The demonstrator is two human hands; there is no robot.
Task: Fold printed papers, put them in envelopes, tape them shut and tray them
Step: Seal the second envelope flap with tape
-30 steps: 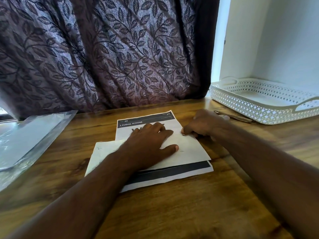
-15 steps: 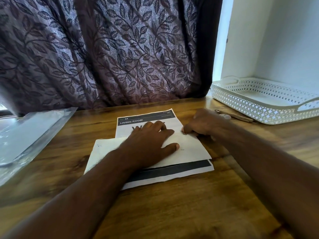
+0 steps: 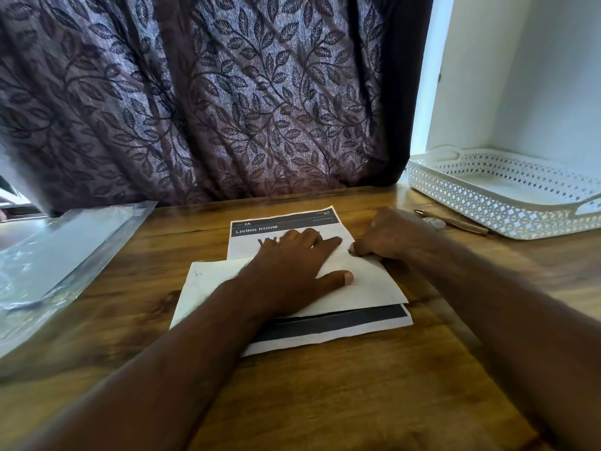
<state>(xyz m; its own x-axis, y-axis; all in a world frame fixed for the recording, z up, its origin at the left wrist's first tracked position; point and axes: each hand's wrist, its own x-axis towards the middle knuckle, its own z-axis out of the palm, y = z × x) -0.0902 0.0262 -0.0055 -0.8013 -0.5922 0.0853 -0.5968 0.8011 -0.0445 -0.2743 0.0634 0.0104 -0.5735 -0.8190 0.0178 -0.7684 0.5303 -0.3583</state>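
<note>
Fingers of the left hand are lying straight and a little spread, pressing flat on the paper. The right hand is working beside it with its fingers curled under, and its thumb tip is pressing the right edge of the paper; as far as I can see it is pressing, not pinching.

The paper is lying in the middle of the table, with a white folded part over a printed sheet. I judge that the person is doing the folding step, so the task is only beginning. Putting into an envelope, taping and traying are all waiting. No envelope is showing in the tray.

Counting: two hands, one tray at the far right, one pen just before it, one plastic sleeve at the left. Whether the paper is one sheet or two, I cannot tell. No envelope and no tape are showing clearly.
</note>
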